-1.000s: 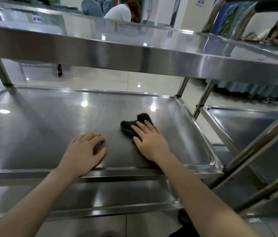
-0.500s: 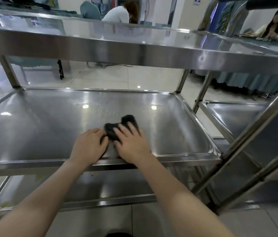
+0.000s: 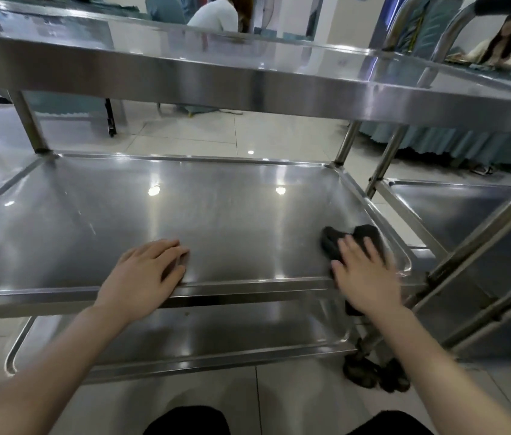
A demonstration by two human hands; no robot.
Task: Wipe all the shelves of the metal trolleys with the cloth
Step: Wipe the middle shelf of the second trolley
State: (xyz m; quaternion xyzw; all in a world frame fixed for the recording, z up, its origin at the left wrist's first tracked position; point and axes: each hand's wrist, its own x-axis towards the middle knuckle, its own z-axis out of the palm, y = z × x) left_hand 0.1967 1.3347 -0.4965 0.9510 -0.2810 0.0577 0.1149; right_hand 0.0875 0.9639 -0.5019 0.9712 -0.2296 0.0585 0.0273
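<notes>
Your right hand (image 3: 364, 277) lies palm down with its fingers straight and spread, pressing flat on the black cloth (image 3: 353, 237); nothing is curled round it. The hand is blurred at its outer edge. The cloth sits bunched under those fingers and shows past the fingertips in two dark lobes, in the near right corner of the trolley's middle shelf (image 3: 185, 211), just inside the raised rim. Your left hand (image 3: 144, 277) rests palm down on the same shelf beside its front rim, fingers relaxed and slightly bent, holding nothing, with its thumb at the edge. It is well apart from the cloth, with bare steel between the two hands. Ceiling lights glint on the shelf ahead of you. Above it runs the top shelf (image 3: 247, 80), and below your forearms lies the bottom shelf (image 3: 185, 337). Dark castor wheels (image 3: 373, 372) stand on the tiled floor (image 3: 216, 133) under the near right corner. A second metal trolley (image 3: 455, 208) stands just beside this one on the right. Beyond the top shelf, a person in a white top (image 3: 216, 17) sits at the back, and another person (image 3: 499, 48) sits at the far right.
</notes>
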